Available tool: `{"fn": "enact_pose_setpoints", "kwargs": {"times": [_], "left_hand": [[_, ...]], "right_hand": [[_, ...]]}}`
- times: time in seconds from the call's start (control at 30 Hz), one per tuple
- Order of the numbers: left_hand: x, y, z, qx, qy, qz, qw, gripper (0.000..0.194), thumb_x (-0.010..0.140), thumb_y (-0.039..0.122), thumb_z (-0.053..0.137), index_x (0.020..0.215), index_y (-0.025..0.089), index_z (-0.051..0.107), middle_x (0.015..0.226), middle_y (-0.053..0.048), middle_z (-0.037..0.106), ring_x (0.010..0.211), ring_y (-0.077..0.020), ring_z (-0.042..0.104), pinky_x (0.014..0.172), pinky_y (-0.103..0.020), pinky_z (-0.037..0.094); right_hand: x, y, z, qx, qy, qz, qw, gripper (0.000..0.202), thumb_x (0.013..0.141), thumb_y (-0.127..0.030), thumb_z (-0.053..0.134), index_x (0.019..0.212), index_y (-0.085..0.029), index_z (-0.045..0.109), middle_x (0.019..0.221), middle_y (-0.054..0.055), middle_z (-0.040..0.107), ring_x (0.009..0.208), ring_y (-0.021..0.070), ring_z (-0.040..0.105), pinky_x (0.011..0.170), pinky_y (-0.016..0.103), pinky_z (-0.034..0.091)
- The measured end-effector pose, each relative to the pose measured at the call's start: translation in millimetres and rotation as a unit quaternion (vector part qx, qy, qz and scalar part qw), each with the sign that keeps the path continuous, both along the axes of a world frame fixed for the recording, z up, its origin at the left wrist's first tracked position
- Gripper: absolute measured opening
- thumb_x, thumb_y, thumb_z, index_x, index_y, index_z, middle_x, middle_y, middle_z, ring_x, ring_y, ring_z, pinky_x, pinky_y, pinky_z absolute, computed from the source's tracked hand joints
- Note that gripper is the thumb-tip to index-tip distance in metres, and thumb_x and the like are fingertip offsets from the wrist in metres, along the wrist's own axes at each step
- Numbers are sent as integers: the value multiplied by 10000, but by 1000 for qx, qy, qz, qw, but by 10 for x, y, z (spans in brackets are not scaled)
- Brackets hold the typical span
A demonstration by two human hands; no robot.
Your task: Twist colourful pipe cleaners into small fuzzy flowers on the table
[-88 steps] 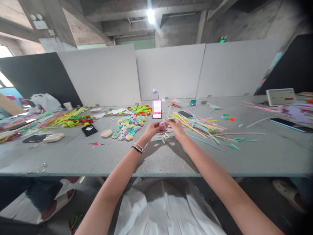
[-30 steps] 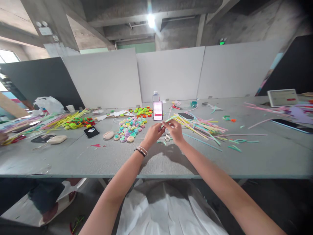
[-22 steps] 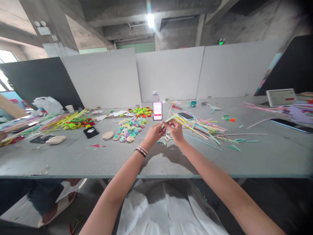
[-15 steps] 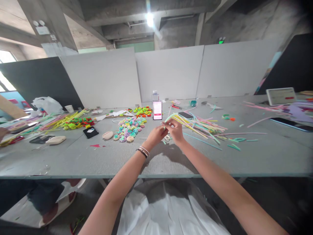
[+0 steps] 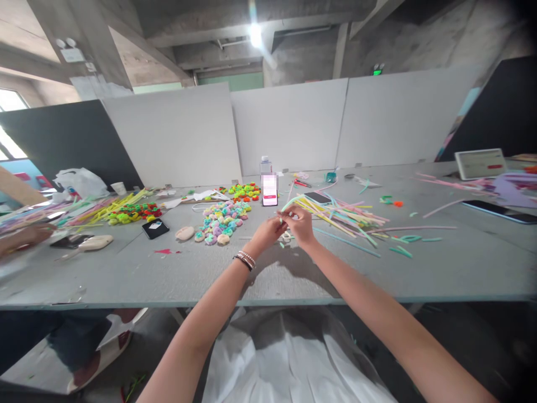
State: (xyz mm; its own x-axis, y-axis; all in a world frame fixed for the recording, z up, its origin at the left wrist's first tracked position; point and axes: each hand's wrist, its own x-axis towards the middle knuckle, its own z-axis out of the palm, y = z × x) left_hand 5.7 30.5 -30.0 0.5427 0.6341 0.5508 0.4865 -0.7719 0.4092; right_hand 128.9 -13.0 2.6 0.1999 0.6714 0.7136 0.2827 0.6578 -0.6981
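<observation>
Green stem [image 5: 295, 200] sits pinched by closed fingers of left hand [image 5: 267, 233] and right hand [image 5: 301, 225], seemingly half-shaped; pastel pieces [image 5: 225, 218] look finished, loose stems [image 5: 354, 217] unworked.

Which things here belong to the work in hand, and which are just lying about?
Belonging, it seems: pale green strip, pinched by left hand and right hand; pastel strips; pastel pieces.

Apparently lying about: white bag, paper cup, tablet, bottle.

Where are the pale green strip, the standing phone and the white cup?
Pale green strip [image 5: 293, 199]: head view, on its arched part.
Standing phone [image 5: 269, 189]: head view, on its screen.
White cup [image 5: 118, 188]: head view, on its side.
</observation>
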Motion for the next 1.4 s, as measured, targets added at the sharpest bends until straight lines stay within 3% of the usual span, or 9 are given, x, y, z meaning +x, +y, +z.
{"fn": "enact_pose_setpoints", "kwargs": {"times": [0.13,0.5,0.7,0.8,0.9,0.97,1.07,1.2,1.4], "left_hand": [[0,38,-6,-36,-16,-35,999,210,889,273,465,883,132,620,832,-62,671,754,-158,585,676,-246,433],[5,122,-46,-84,-30,-21,996,204,845,312,519,807,133,608,734,-35,638,712,-155,550,686,-269,463],[-30,168,-92,-82,-30,-37,995,213,852,307,502,918,134,608,810,-45,648,774,-166,567,729,-282,469],[-25,177,-125,-123,-68,-55,989,305,834,284,523,1109,154,545,838,-19,638,752,-138,581,696,-253,472],[9,143,-121,-226,-152,-89,958,475,845,251,512,1286,191,348,890,-14,634,669,-96,607,624,-219,467],[23,99,-87,-286,-211,-99,929,440,865,276,507,1249,189,312,952,-44,638,636,-86,623,591,-212,465],[12,24,-4,-329,-272,-114,897,370,840,352,579,1098,176,380,998,-74,635,717,-121,662,652,-256,506],[-30,-40,82,-342,-278,-150,885,368,749,421,683,924,142,518,976,-75,645,960,-203,651,849,-340,502],[-63,-47,145,-403,-347,-203,822,408,781,447,659,1025,126,606,1174,-152,636,1106,-230,607,1004,-385,429]], "right_hand": [[3,-11,7,16,7,6,1000,275,729,-423,646,562,-223,556,629,14,582,656,175,507,674,327,404],[0,31,-50,15,-11,2,1000,244,715,-388,674,560,-224,581,624,7,580,660,172,517,684,322,410],[15,73,-72,0,-23,1,1000,267,716,-426,656,563,-224,573,637,13,589,665,175,517,685,321,414],[49,147,-81,-45,-14,-5,999,298,728,-469,634,591,-214,564,604,-2,560,626,161,501,646,303,405],[90,222,-79,-97,27,3,995,352,718,-526,625,595,-207,540,554,-20,516,581,150,490,588,285,396],[112,260,-78,-120,64,19,991,379,690,-553,640,591,-206,524,540,-25,508,558,146,492,557,278,397],[137,302,-88,-129,101,31,986,389,662,-564,662,606,-206,521,558,-20,537,553,148,519,540,272,409],[169,346,-111,-133,128,26,983,402,643,-584,668,623,-205,535,576,-9,569,558,157,546,538,281,429],[206,363,-80,-145,147,3,978,413,637,-606,648,627,-212,527,589,9,588,573,173,549,530,292,414]]}}
